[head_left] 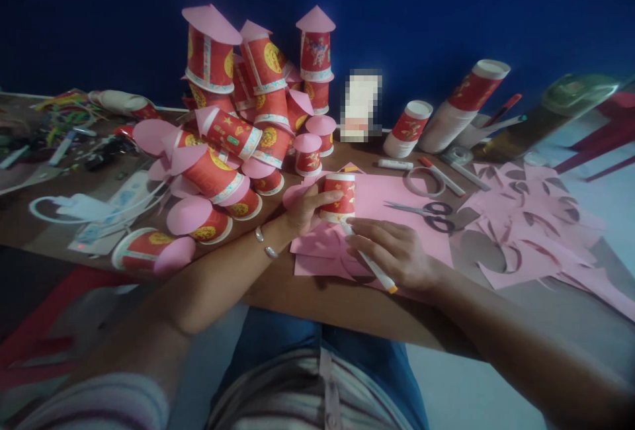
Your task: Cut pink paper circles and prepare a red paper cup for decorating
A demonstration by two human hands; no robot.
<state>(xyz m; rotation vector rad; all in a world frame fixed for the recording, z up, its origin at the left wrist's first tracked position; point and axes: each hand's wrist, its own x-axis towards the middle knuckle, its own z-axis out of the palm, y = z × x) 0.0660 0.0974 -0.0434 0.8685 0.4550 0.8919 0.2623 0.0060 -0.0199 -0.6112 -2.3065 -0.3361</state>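
My left hand (306, 208) grips a red paper cup (340, 197) with gold figures, holding it from its left side above pink paper sheets (381, 245). A white marker (373, 263) with an orange end is pinched in my right hand (391, 248). Its tip meets the cup's lower white rim, or comes very close to it. Beneath both hands lie the pink sheets, some with curved cuts. Just right of them rest scissors (421, 212) with dark handles and a roll of clear tape (424, 181).
Several red cups with pink paper cones (211, 175) are heaped at the left and back. Stacked cups (464, 109) lean at the back right. Pink scraps (536, 225) cover the right side. A white power strip (112, 215) with cables lies at the left.
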